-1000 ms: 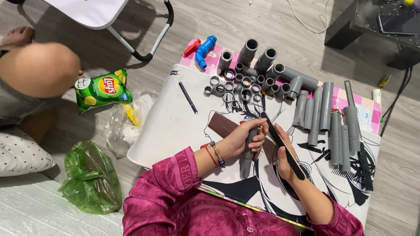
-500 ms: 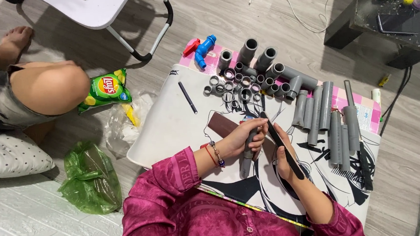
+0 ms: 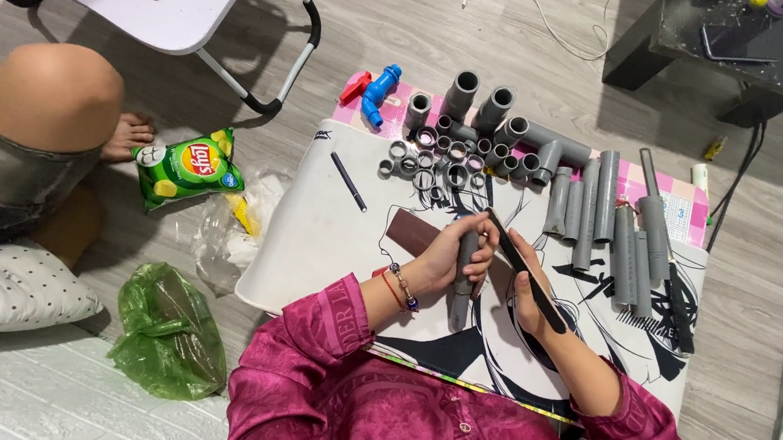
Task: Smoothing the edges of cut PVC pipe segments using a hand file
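On the low white board: both hands work near its middle, over a printed drawing.
Left hand (image 3: pixel 446 260): fingers wrapped tight round a short grey pipe (image 3: pixel 460 280), held upright-ish, its lower end toward the magenta sleeve (image 3: pixel 325 323).
Right hand (image 3: pixel 522 284): closed on a long dark flat tool (image 3: pixel 526 270) (blade or file, cannot tell), which slants from the pipe's top down past the wrist.
Pipe and tool: touching at the pipe's upper end.
Beyond the hands: a cluster of grey fittings (image 3: pixel 447 155), and long grey pipes (image 3: pixel 611 226) laid side by side to the right.
Left of the fittings: a black pen (image 3: pixel 348 181).
Far edge: a blue tap (image 3: pixel 378 93).
Floor: a green snack bag (image 3: pixel 187 167) near another person's knee (image 3: pixel 51 88).
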